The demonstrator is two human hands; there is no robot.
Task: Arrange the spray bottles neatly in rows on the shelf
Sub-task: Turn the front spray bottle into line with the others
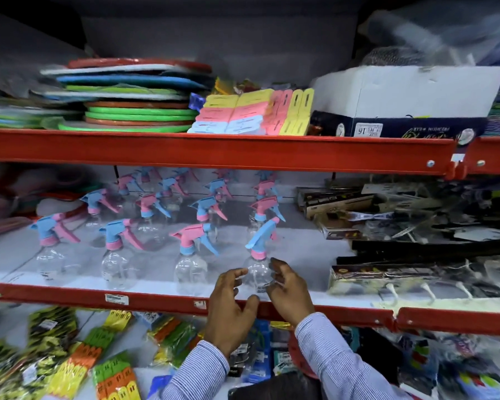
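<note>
Head view: the middle shelf [18, 255] carries clear spray bottles in four rows running front to back, with pink and blue trigger heads. The front-right bottle [258, 272] stands upright at the shelf's front edge, its blue trigger head tilted toward 1 o'clock. The left hand [231, 307] sits at its 8 o'clock, the right hand [289, 290] at its 4 o'clock; the fingers of both are spread wide, curled around the clear body, fingertips at or just beside it, no firm grip visible. Striped sleeves cover both wrists.
</note>
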